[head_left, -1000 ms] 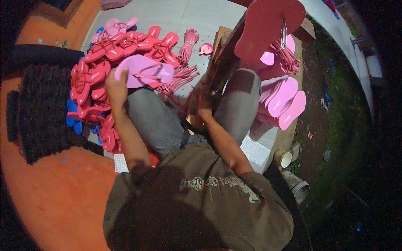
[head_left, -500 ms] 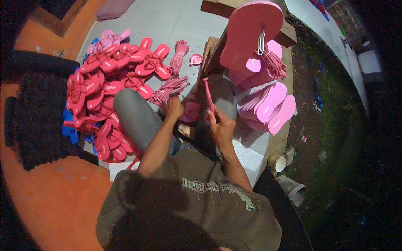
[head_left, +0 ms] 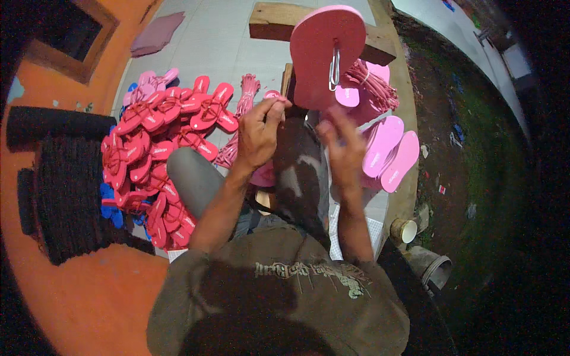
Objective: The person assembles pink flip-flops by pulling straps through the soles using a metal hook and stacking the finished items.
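My left hand [head_left: 259,133] is raised in a pinch on a pink sandal strap [head_left: 285,102]; only a small part shows past the fingertips. My right hand [head_left: 344,142], smeared by motion, hovers just below a red-pink sandal sole [head_left: 314,65]. What it holds, if anything, cannot be made out. That sole is propped up beyond my hands, with a looped metal wire [head_left: 334,70] sticking out of its face. Behind my left hand lie bundled pink straps [head_left: 247,94], partly hidden by the wrist.
Finished red sandals [head_left: 160,118] are heaped on the left. Pink soles [head_left: 399,160] stand in rows on the right, below another strap bundle [head_left: 373,85]. A wooden beam [head_left: 276,22] lies at the back. A bucket [head_left: 436,270] stands at the lower right.
My left hand has risen from the strap bundle toward the sole. My right hand, which held a pink strap upright, has moved up and right. The view has shifted slightly.
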A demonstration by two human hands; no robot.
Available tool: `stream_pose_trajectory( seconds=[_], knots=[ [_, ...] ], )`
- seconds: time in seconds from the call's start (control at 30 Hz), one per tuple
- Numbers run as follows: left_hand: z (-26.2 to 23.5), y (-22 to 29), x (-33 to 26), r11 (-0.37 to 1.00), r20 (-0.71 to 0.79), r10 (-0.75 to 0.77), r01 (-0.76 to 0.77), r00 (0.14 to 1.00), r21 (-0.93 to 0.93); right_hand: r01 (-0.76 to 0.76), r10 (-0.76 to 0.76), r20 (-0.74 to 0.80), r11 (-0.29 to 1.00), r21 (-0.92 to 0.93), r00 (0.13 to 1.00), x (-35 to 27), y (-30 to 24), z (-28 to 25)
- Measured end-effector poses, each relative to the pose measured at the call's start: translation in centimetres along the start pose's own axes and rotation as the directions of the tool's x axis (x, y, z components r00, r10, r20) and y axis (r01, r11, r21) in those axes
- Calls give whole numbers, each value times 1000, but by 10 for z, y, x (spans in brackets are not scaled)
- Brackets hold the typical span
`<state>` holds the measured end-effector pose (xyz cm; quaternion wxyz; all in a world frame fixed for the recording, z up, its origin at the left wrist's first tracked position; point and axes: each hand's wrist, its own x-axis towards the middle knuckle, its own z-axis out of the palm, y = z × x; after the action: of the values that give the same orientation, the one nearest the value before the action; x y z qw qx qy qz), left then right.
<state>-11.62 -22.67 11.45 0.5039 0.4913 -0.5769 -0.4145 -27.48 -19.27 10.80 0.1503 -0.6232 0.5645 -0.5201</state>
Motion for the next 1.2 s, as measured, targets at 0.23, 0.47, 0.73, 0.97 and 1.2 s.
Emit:
stream_pose_trajectory(
  seconds=[0.23, 0.47, 0.73, 0.97, 1.2],
  knots=[
    [16, 81, 44, 768, 295, 533, -600, 793, 224, 222, -213, -138, 973, 56, 967, 153, -39, -26],
    [5, 86, 47, 638, 489, 521, -700, 699, 321, 51, -63, 61, 983, 175, 996, 160, -40, -21],
    [8, 96, 54, 412, 586, 528, -788, 615, 457, 25, -20, -27, 986, 165, 999, 153, -55, -18],
    [-2, 120, 62, 445, 347, 651, -710, 675, 545, 87, -84, -47, 994, 68, 995, 109, -34, -29],
    [14, 96, 97, 898, 384, 397, -440, 834, 26, -44, 55, -16, 917, 397, 998, 113, -51, -28]
  ],
)
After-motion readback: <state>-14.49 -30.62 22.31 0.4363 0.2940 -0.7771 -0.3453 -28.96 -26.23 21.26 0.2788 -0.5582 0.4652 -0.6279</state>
